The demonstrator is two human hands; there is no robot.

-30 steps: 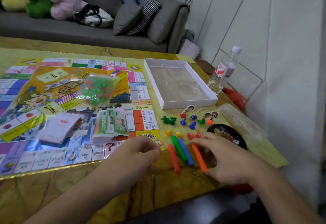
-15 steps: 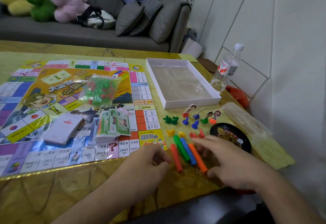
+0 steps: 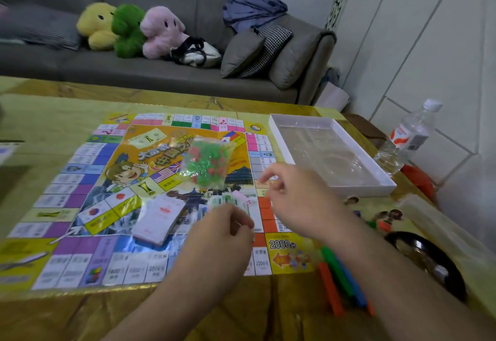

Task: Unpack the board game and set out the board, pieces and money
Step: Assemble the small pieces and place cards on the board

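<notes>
The colourful game board [image 3: 80, 179] lies flat on the table. On it sit a clear bag of green and red houses [image 3: 206, 163], a wrapped pack of cards [image 3: 158, 217] and a stack of green paper money [image 3: 228, 201], partly hidden by my hands. My left hand [image 3: 225, 230] hovers over the money with its fingers curled inward; whether it holds anything is hidden. My right hand [image 3: 295, 198] hangs above the board's right edge, fingers loosely curled and holding nothing. Coloured sticks [image 3: 335, 284] lie beside the board under my right forearm. Small pawns [image 3: 383, 221] stand beyond them.
A shallow white box tray [image 3: 362, 189] lined with clear plastic lies at the right rear. A water bottle [image 3: 408, 139] stands past it near the wall. A black dish [image 3: 453, 279] sits at the right edge. A grey sofa with plush toys [image 3: 128, 29] runs behind the table.
Both hands have left the coloured sticks, risen and moved up and left over the board's lower right part. The view has tilted upward.
</notes>
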